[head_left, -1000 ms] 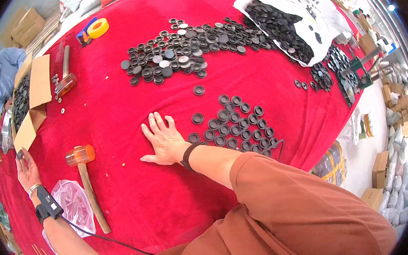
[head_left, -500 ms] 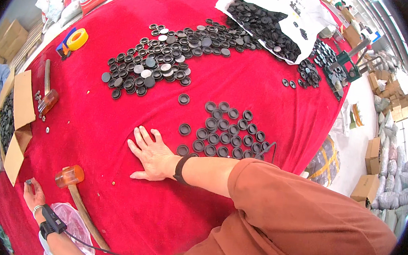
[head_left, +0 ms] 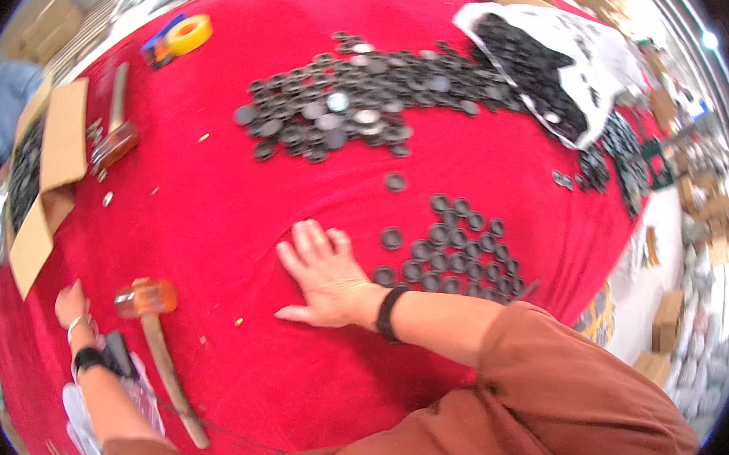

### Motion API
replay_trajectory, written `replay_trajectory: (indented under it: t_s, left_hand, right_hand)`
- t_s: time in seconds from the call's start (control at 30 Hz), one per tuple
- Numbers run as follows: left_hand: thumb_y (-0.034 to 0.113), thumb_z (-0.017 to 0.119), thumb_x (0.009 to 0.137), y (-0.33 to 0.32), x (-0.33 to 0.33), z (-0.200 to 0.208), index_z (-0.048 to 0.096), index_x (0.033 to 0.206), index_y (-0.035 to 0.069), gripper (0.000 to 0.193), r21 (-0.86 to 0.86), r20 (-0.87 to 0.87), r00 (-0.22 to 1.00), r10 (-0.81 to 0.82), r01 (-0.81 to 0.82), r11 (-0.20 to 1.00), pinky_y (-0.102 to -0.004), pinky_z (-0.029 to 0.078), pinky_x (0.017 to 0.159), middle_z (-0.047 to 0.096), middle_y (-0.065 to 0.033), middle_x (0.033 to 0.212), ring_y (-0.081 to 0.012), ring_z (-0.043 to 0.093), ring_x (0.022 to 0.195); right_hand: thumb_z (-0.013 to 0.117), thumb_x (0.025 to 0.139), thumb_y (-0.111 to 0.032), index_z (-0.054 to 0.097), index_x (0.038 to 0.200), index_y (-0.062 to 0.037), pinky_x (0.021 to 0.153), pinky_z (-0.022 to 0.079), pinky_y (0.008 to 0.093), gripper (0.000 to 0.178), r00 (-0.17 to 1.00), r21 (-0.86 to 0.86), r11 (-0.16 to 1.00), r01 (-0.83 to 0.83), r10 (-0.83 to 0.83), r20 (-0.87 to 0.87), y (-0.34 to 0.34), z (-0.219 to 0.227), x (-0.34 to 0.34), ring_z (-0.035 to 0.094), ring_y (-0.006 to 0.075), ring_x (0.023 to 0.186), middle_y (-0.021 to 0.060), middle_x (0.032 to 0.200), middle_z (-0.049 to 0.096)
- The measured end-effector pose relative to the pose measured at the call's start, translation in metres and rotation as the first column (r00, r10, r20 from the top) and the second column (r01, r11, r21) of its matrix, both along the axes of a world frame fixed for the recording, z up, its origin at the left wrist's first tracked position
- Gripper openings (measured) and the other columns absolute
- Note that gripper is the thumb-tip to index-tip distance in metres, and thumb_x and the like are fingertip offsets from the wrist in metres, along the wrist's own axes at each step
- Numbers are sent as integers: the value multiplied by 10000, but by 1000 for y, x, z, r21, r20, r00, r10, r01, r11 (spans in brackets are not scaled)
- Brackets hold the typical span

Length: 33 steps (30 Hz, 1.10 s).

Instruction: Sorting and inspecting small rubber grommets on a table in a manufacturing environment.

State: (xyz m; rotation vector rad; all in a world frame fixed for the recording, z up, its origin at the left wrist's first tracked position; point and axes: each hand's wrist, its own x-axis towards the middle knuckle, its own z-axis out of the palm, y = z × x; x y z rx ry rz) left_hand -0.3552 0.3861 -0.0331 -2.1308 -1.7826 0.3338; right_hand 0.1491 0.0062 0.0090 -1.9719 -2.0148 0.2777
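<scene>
My right hand (head_left: 325,278) lies flat on the red cloth (head_left: 235,216), fingers spread, holding nothing. Just right of it is a loose group of round black ring-rimmed caps (head_left: 458,253). At the left, my left hand (head_left: 72,305) is curled and slightly blurred, near the open cardboard box (head_left: 67,128). What its fingers hold, if anything, cannot be made out. Between my hands rests a mallet (head_left: 148,297) with an amber head and a wooden handle. A clear plastic bag (head_left: 141,399) lies by my left forearm.
A larger heap of black caps and grey discs (head_left: 332,103) spreads across the far side. Beyond it a white sack (head_left: 600,66) spills black pieces. Another mallet (head_left: 116,143) and a yellow tape roll (head_left: 189,34) lie at the far left. A person in blue (head_left: 2,109) is beyond the box.
The view has swung, so the table's things appear shifted rightward. My left hand, which had a small dark piece at its fingertips, is now more curled. My right hand stays flat on the cloth.
</scene>
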Motion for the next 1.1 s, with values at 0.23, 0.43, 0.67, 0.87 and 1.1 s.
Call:
replay_trajectory:
  t_s: [0.23, 0.43, 0.67, 0.87, 1.1]
  left_hand:
    - [355, 668, 747, -63, 124, 1, 665, 1062, 65, 428, 46, 726, 656, 205, -345, 938, -400, 463, 900, 651, -176, 1049, -310, 620, 1004]
    - [299, 695, 741, -81, 95, 0, 583, 1170, 8, 530, 268, 757, 595, 268, -658, 704, -425, 450, 918, 626, -215, 1088, -353, 595, 1029]
    - [159, 630, 776, -224, 241, 93, 614, 965, -9, 254, 161, 928, 312, -205, 160, 974, -408, 447, 877, 602, -197, 1002, -341, 564, 978]
    - [159, 686, 781, -376, 290, 92, 555, 1113, -34, 406, -33, 979, 182, -86, 564, 825, -414, 392, 974, 531, -221, 1162, -361, 486, 1110]
    - [133, 677, 787, -453, 315, 69, 523, 1152, -61, 442, -190, 971, 224, 85, 502, 844, -418, 389, 972, 488, -248, 1196, -378, 459, 1117]
  right_hand:
    - [541, 731, -677, 322, 1374, -11, 1050, 141, 541, 951, 976, -136, 985, 102, -73, 205, 3, 7, 2, 184, 405, 1350, 290, 1428, 234]
    - [511, 744, -699, 292, 1401, -24, 1063, 119, 533, 968, 966, -173, 983, 59, -13, 257, 7, 4, -11, 154, 394, 1361, 282, 1443, 208]
    - [497, 750, -704, 256, 1417, -29, 1072, 102, 513, 979, 946, -212, 970, 118, -46, 320, 0, 2, -1, 135, 387, 1369, 275, 1457, 184]
    - [539, 750, -655, 250, 1415, -27, 1068, 112, 509, 960, 947, -187, 977, 98, -34, 319, -1, 3, -8, 141, 375, 1367, 269, 1453, 190]
    - [482, 770, -688, 268, 1417, -32, 1066, 111, 513, 946, 953, -163, 981, 103, -50, 300, -3, 4, -7, 149, 374, 1368, 272, 1454, 202]
